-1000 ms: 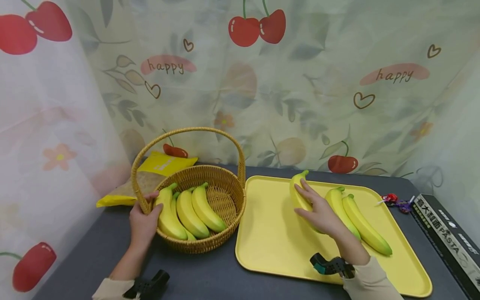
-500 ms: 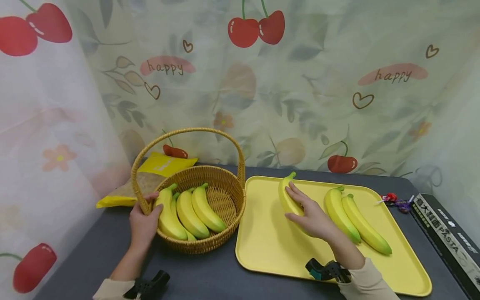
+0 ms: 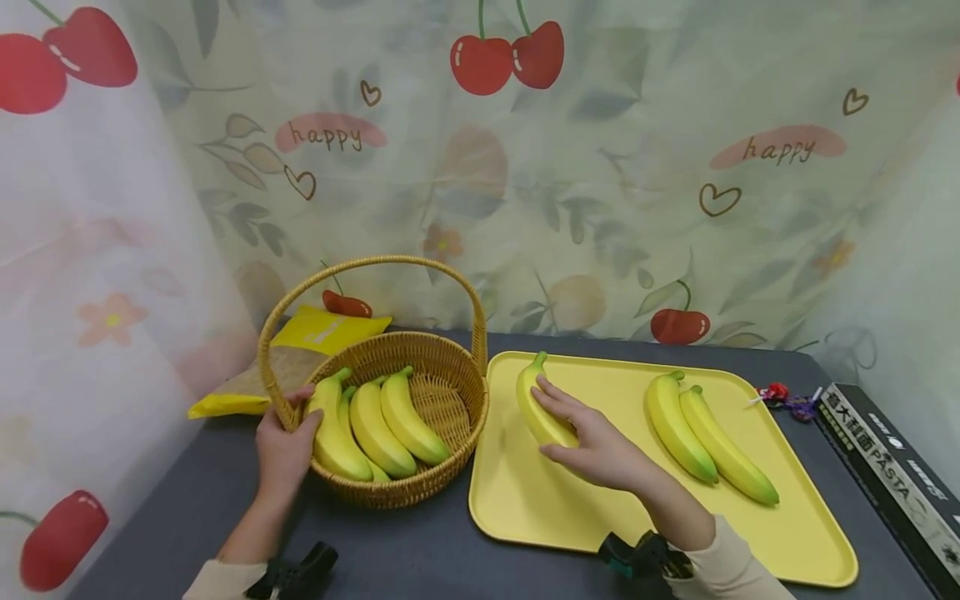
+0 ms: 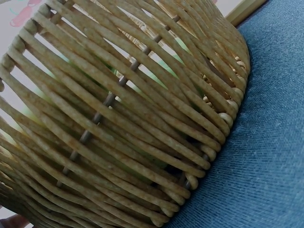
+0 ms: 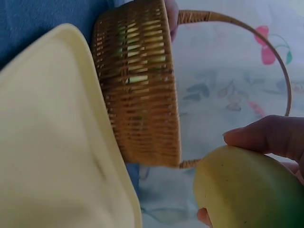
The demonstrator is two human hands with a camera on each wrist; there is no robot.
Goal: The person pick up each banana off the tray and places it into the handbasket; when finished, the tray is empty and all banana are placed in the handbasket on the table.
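Observation:
My right hand (image 3: 596, 442) grips a yellow banana (image 3: 536, 408) above the left part of the yellow tray (image 3: 517, 508); in the right wrist view thumb and fingers lie on either side of that banana (image 5: 247, 185). My left hand (image 3: 285, 446) holds the left rim of the wicker basket (image 3: 397, 492), at the foot of its handle. Several bananas (image 3: 378, 429) lie in the basket's left and middle part. Two more bananas (image 3: 678, 429) lie side by side on the tray's right. The left wrist view shows mostly the woven basket wall (image 4: 109, 114).
Behind the basket lies a yellow and brown bag (image 3: 322, 329). A black pasta box (image 3: 892, 475) and wrapped lollipops (image 3: 787, 400) are to the right of the tray. A printed curtain (image 3: 420, 183) closes off the back of the dark table (image 3: 390, 550).
My right hand has carried the banana leftward over the tray, toward the basket. The left hand keeps its hold on the basket, which has not moved on the table.

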